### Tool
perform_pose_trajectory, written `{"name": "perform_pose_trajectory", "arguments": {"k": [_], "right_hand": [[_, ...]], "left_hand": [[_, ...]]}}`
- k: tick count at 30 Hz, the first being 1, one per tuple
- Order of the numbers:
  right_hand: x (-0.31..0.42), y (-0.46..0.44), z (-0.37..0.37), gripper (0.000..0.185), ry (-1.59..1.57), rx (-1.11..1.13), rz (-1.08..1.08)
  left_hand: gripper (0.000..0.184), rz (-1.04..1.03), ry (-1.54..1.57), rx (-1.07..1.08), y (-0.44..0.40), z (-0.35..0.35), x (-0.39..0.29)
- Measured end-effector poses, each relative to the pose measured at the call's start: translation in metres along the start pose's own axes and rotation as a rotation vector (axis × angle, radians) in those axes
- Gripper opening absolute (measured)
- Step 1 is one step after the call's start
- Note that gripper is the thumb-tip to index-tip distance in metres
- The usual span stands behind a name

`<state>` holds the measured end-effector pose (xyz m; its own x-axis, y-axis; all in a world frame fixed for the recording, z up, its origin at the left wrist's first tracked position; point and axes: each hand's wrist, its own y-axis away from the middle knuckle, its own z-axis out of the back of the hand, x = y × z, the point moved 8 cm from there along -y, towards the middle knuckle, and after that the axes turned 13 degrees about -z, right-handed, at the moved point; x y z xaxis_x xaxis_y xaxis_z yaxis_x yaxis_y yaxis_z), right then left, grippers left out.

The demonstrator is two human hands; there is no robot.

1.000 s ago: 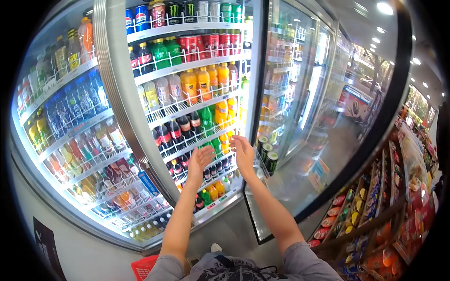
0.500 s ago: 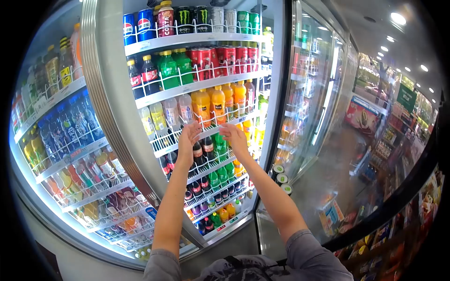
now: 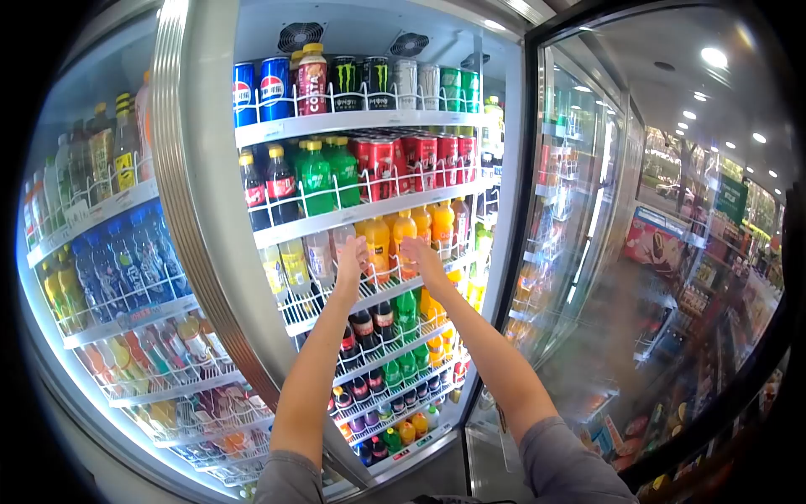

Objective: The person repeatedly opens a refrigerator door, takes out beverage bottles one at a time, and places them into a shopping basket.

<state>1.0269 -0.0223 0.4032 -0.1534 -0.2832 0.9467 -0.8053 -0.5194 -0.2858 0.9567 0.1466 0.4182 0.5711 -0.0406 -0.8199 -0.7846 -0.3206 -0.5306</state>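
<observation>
1. Here's the big middle fridge (image 3: pixel 361 38), standing open, its shelves packed from left to right with drinks.
2. On the left, the second fridge (image 3: pixel 130 323): behind its glass, rows of bottles, a blue-labelled batch among them.
3. Over on the right, the glass door (image 3: pixel 621 294) swings wide, reflections all across it.
4. Top shelf (image 3: pixel 361 124), left to right: blue cans, a Costa bottle, black Monster cans, silver cans, green cans.
5. Second shelf (image 3: pixel 369 212): dark cola bottles at left, green bottles next, red cans filling the right.
6. Third shelf (image 3: pixel 382 296): pale bottles at left, then the orange bottles (image 3: pixel 405 231) toward the right, just beyond both hands.
7. Left hand (image 3: pixel 351 256): opened, fingers up, nearest the pale and orange bottles.
8. Right hand (image 3: pixel 424 259): opened too, fingers loosely bent, facing its partner across a narrow gap, in front of the orange bottles. Any fingertip contact? Cannot tell from here!
</observation>
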Motion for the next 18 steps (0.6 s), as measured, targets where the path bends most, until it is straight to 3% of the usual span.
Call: {"name": "perform_pose_trajectory", "arguments": {"k": [7, 11, 18], "right_hand": [[-0.025, -0.038, -0.014, 0.067, -0.078, 0.001, -0.121], [-0.049, -0.059, -0.021, 0.064, -0.101, -0.031, -0.14], [-0.089, -0.097, -0.019, 0.058, -0.108, -0.05, -0.118]], "left_hand": [[0.076, 0.103, -0.024, -0.057, -0.04, 0.021, 0.044], [0.073, 0.05, -0.008, -0.009, -0.053, 0.022, 0.082], [0.062, -0.052, 0.132, 0.038, -0.039, 0.001, 0.066]]}}
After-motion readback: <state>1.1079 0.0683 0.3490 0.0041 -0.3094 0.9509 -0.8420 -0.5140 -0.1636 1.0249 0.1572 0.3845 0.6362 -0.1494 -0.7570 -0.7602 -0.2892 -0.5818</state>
